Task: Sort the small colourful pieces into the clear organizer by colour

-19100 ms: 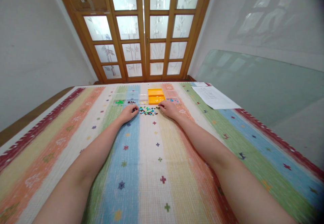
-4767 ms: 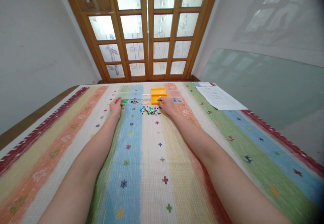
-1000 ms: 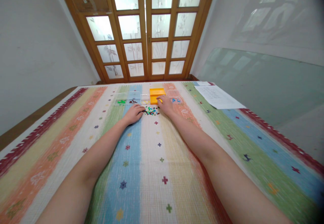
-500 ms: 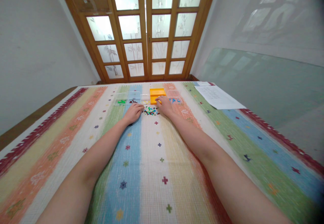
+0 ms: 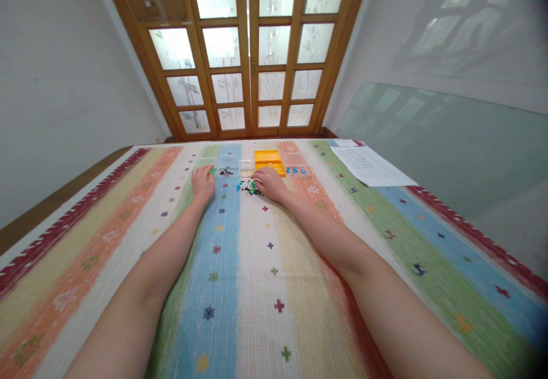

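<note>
The left hand is over the near side of a clear box, its fingers curled beside the few green pieces that show past them; whether they pinch one cannot be told. The right hand reaches inward with bent fingers at the right, far edge of a loose pile of small mixed pieces, blue, green and dark ones among them; its fingertips are too small to tell if they are pressed together on a piece. The pile lies on the bench between the two hands, nearer the right. Just beyond it a row of open boxes runs across: a clear one with dark red pieces, a smaller clear one, an orange-yellow box behind the right hand, and a clear one with blue pieces. Farther right lies a printed paper sheet. A striped cloth covers the bench, and beyond its far edge stand wood-framed doors with frosted panes.
</note>
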A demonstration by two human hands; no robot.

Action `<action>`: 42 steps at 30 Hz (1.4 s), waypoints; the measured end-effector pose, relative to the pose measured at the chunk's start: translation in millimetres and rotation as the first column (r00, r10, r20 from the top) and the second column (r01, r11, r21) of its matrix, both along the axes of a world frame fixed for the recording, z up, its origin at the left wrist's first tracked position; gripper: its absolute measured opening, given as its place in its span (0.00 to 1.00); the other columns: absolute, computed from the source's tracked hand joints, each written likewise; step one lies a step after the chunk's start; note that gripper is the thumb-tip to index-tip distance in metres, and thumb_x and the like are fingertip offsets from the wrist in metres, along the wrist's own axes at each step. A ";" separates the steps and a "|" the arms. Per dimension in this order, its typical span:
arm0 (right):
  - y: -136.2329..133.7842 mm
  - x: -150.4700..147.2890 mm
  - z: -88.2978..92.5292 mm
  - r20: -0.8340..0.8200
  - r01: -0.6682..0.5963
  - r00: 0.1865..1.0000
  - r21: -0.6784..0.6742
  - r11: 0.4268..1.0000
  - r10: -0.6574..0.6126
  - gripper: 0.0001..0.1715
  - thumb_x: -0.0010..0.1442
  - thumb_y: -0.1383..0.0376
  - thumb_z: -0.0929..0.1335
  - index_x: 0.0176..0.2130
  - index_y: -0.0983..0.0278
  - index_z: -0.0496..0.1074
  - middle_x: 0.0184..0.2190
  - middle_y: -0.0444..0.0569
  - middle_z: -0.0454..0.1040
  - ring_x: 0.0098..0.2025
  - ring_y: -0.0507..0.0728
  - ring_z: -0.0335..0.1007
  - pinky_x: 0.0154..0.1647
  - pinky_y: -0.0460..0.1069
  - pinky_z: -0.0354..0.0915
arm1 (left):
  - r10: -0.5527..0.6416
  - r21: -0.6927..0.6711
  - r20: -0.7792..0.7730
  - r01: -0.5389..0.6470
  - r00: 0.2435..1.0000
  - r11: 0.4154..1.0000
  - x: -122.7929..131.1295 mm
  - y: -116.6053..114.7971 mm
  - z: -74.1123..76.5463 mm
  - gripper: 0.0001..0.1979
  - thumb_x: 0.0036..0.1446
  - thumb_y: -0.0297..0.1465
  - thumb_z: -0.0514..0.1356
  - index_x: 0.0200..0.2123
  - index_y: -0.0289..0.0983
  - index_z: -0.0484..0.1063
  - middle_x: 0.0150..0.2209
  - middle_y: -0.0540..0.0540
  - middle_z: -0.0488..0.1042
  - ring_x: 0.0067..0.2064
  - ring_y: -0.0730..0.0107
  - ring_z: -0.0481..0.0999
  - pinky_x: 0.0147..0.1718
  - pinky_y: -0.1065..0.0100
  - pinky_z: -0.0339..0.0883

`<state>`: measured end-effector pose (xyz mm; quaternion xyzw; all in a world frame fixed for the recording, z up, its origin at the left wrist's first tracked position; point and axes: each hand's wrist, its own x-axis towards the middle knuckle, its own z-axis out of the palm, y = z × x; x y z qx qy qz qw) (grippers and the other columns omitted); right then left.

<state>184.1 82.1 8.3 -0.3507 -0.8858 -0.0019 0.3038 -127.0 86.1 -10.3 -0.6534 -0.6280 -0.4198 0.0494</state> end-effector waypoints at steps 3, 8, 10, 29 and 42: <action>-6.5 -8.5 0.5 0.053 -0.084 0.995 -0.024 0.996 0.085 0.16 0.72 0.62 0.67 0.55 0.59 0.80 0.54 0.54 0.79 0.57 0.63 0.70 0.62 0.59 0.63 | 0.058 -0.026 0.014 -0.058 0.998 0.998 -9.4 4.1 -5.7 0.23 0.62 0.25 0.51 0.55 0.36 0.79 0.57 0.37 0.79 0.62 0.51 0.73 0.68 0.46 0.60; -15.0 -20.5 -2.6 0.097 -0.237 0.965 -0.086 0.968 0.245 0.20 0.73 0.60 0.67 0.61 0.57 0.77 0.63 0.53 0.74 0.68 0.63 0.64 0.70 0.62 0.58 | 0.052 -0.065 0.033 -0.050 0.998 0.997 -10.6 3.9 -8.4 0.23 0.61 0.25 0.53 0.57 0.37 0.76 0.57 0.37 0.79 0.62 0.50 0.73 0.67 0.44 0.60; -17.3 -23.6 -5.5 0.116 -0.235 0.962 -0.107 0.966 0.246 0.20 0.74 0.60 0.67 0.62 0.57 0.77 0.66 0.53 0.72 0.71 0.63 0.60 0.73 0.63 0.55 | 0.047 -0.060 0.027 -0.046 0.999 0.997 -7.6 2.3 -7.1 0.23 0.60 0.26 0.54 0.57 0.37 0.76 0.57 0.37 0.79 0.61 0.50 0.73 0.67 0.45 0.61; -20.5 -24.1 4.9 0.093 -0.357 0.925 -0.121 0.926 0.368 0.16 0.72 0.62 0.67 0.54 0.58 0.82 0.55 0.51 0.81 0.68 0.63 0.67 0.72 0.63 0.57 | -0.148 -0.051 -0.085 0.144 0.985 0.988 18.2 -11.7 3.1 0.19 0.63 0.29 0.55 0.54 0.40 0.77 0.56 0.40 0.78 0.61 0.50 0.72 0.66 0.47 0.62; -15.2 -22.4 2.9 -0.001 -0.315 0.949 -0.091 0.945 0.316 0.20 0.76 0.61 0.63 0.55 0.59 0.82 0.56 0.53 0.80 0.59 0.61 0.74 0.66 0.59 0.64 | -0.240 -0.073 -0.128 0.232 0.962 0.970 24.7 -14.3 5.4 0.19 0.64 0.28 0.56 0.56 0.41 0.78 0.56 0.40 0.79 0.61 0.51 0.73 0.66 0.48 0.63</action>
